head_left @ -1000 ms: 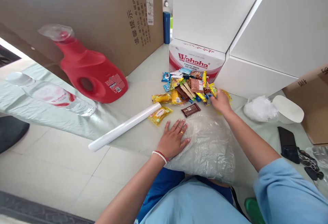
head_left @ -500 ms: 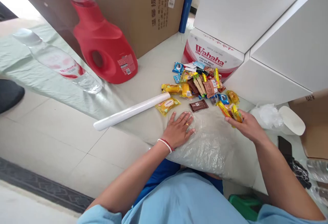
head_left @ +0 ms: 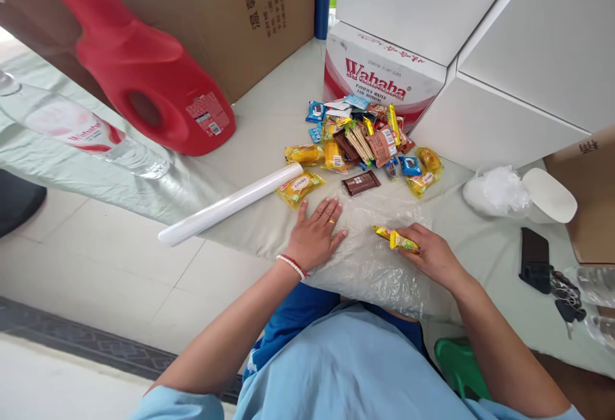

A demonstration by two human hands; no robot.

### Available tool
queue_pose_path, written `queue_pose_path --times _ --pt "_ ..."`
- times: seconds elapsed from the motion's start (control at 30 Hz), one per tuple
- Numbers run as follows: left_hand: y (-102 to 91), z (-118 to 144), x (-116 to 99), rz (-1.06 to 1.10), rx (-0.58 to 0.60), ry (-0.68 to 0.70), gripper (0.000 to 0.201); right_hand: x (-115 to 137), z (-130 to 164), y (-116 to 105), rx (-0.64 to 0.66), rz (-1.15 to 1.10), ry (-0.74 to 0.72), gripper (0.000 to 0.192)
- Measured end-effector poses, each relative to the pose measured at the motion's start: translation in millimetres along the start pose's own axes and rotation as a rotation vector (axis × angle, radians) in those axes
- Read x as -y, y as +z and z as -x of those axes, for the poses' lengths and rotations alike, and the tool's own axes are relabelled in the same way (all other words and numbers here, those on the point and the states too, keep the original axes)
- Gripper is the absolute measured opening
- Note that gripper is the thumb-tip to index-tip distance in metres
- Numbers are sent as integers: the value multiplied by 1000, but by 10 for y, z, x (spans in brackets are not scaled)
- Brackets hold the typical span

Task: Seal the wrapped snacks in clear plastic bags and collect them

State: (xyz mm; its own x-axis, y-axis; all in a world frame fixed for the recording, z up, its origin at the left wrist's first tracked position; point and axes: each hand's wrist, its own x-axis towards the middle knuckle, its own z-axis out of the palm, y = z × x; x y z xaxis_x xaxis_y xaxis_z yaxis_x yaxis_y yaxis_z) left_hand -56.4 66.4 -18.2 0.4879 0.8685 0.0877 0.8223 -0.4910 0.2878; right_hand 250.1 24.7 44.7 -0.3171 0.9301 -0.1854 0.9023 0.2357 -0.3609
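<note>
1. While the left hand (head_left: 314, 237) lies palm down at the left side of the clear plastic (head_left: 379, 279), its fingers are stretched and somewhat apart, and it grips nothing.

2. The right hand (head_left: 435, 253) is closed upon small yellow packets (head_left: 404, 242), which stick out to the left from between its thumb and fingers. They are over the clear plastic (whether they touch it, I cannot tell).

3. Beyond the hands, a pile of wrapped snacks (head_left: 358, 141) lies on the covered table (head_left: 269, 132), just before the red and white Wahaha carton (head_left: 391, 77).

4. One brown packet (head_left: 361, 182) lies flat between this pile and the clear plastic. To the right of the pile, a blue packet (head_left: 410, 165) rests beside two bigger yellow wrappers (head_left: 423, 183).

5. At the left, a white roll (head_left: 230, 204) lies slantwise, and its far end overlaps, in this view, the edge of a yellow snack (head_left: 300, 187).

6. Farther left are a red jug (head_left: 163, 87) and a clear bottle (head_left: 86, 129); at the right side, a black phone (head_left: 534, 260) lies near some keys (head_left: 567, 292).
</note>
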Motion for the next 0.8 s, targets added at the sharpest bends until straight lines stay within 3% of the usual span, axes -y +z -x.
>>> queue_pose_path --times 0.13,0.23,0.4,0.5,0.67,0.8 --pt "-14 -11 -28 -22 10 -2 65 280 -221 -24 42 53 -13 39" --pt "-27 -14 -22 -44 8 -3 64 337 -315 38 103 30 16 52" --pt "-33 -9 -17 -51 16 2 63 259 -334 18 -134 -149 10 53" --pt "-32 -10 -17 -49 12 2 63 364 -406 53 -123 -39 -42 51" --pt "-23 -10 -15 -39 -9 14 60 598 -454 323 -62 230 -148 67" --pt "-19 -10 -19 -28 -30 11 60 565 -322 468 -118 310 -149 55"
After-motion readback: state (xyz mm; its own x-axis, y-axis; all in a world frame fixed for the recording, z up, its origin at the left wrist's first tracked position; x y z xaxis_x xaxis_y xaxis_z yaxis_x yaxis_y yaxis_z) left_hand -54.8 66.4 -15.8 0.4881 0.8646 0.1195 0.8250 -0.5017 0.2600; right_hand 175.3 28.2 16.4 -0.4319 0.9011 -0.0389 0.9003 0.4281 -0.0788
